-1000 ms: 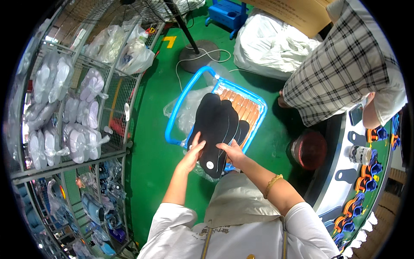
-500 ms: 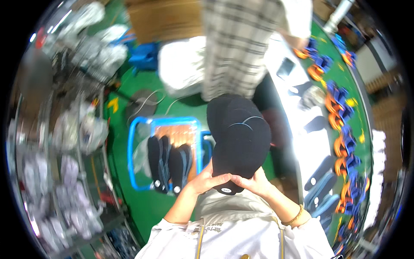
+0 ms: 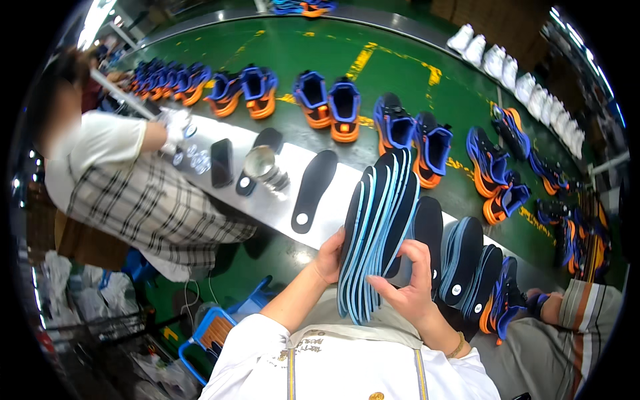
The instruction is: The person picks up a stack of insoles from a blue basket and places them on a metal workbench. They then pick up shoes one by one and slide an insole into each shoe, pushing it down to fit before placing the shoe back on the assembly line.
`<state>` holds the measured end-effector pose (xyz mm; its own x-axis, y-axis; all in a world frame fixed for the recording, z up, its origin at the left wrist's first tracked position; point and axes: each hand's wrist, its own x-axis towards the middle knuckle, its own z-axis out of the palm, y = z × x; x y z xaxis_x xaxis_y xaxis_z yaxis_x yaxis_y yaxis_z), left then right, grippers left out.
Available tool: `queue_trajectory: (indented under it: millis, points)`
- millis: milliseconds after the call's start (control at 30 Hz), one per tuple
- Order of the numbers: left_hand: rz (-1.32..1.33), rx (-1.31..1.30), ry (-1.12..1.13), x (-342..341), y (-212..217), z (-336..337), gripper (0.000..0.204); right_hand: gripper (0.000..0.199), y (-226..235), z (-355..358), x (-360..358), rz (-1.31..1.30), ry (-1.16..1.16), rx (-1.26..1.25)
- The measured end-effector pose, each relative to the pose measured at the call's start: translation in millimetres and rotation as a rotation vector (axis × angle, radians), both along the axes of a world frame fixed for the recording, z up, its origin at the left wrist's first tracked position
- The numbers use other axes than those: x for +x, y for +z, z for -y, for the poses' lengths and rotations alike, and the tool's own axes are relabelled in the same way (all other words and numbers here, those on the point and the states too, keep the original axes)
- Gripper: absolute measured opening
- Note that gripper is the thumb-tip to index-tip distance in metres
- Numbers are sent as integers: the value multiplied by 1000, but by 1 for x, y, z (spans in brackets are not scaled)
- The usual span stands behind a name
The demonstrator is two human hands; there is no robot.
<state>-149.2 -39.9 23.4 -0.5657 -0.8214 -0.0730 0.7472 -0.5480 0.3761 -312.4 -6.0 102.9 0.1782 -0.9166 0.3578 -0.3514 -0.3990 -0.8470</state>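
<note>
A fanned stack of several black insoles with light blue edges (image 3: 375, 233) stands on edge in front of my chest. My left hand (image 3: 329, 257) grips its left side. My right hand (image 3: 408, 290) holds it from the right, fingers spread over the front soles. Just right of the stack, more black insoles (image 3: 465, 261) lie overlapping on the silvery worktable (image 3: 267, 203). A single black insole (image 3: 311, 190) lies flat on that table beyond my hands.
Blue-and-orange sneakers (image 3: 330, 100) ride in a row on the green conveyor (image 3: 313, 47). A person in a plaid skirt (image 3: 143, 200) stands at left. A phone (image 3: 222, 162) and metal cup (image 3: 261, 165) sit on the table. A blue crate (image 3: 210, 327) is below left. Another person's sleeve (image 3: 580, 307) is at right.
My view has swung from the blue crate on the floor up to the worktable and conveyor. The insole stack came up with both hands and is now fanned out.
</note>
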Motion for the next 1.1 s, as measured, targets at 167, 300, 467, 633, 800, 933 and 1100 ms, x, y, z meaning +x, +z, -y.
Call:
queue_trajectory:
  millis: [167,300,467,633,800,933,1100]
  points:
    - [142,30,-136,-24,1,42,74,59,-8,33,-22,86,-164,-111]
    - [22,57,-206,-23,1,71,66,53,1,52,-19,-1,-229,-223]
    - [258,-23,-198,-19,9,100,70,57,13,78,6,-296,-394,-158]
    - [535,-174,25,-3,8,111,78,56,-8,99,20,-335,-552,-112]
    - [770,-393,-32,0,32,115,83,29,-44,107,2,780,-336,393]
    - [624,-635,11,-1,36,119,96,30,-49,102,-15,1040,-266,474]
    - [615,-427,-158,-17,61,121,65,30,-44,99,-16,1108,-306,408]
